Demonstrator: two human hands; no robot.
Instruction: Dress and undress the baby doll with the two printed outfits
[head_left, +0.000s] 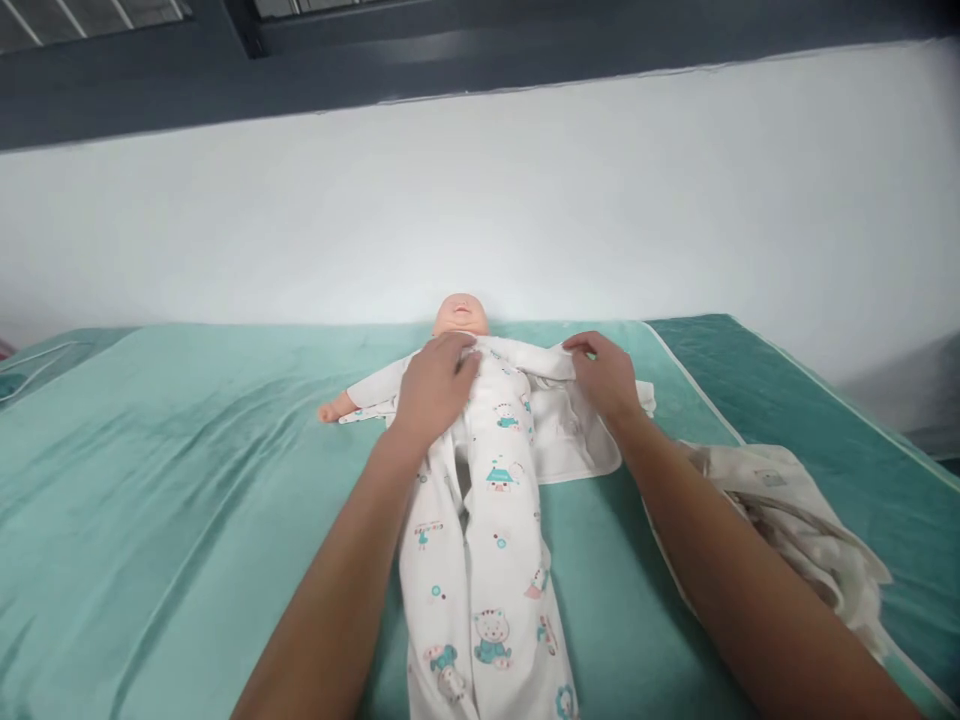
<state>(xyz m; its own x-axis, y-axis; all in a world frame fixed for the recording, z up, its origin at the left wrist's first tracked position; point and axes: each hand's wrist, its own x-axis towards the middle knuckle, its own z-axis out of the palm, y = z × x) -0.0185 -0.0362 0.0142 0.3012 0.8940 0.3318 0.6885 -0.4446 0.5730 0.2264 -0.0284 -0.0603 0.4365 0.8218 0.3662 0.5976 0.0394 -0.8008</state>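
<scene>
A baby doll point(460, 314) lies on its back with its head toward the wall. White printed baby pants point(491, 560) stretch from its chest toward me. It has on a white baby shirt point(574, 435), whose right-hand panel is spread out flat on the bed. My left hand point(439, 390) is at the doll's upper chest, its fingers and thumb closed on the cloth near the neckline. Around the sleeve on the right side, my right hand point(606, 378) pinches the fabric between thumb and fingers. The doll's bare hand point(335, 408) sticks out of the left-hand sleeve.
A crumpled white cloth garment point(795, 530) lies at the right, partly behind my right forearm. The teal sheet point(187, 480) is wrinkled on the left. A white wall point(480, 200) rises behind the bed, with a dark window frame point(450, 50) above it.
</scene>
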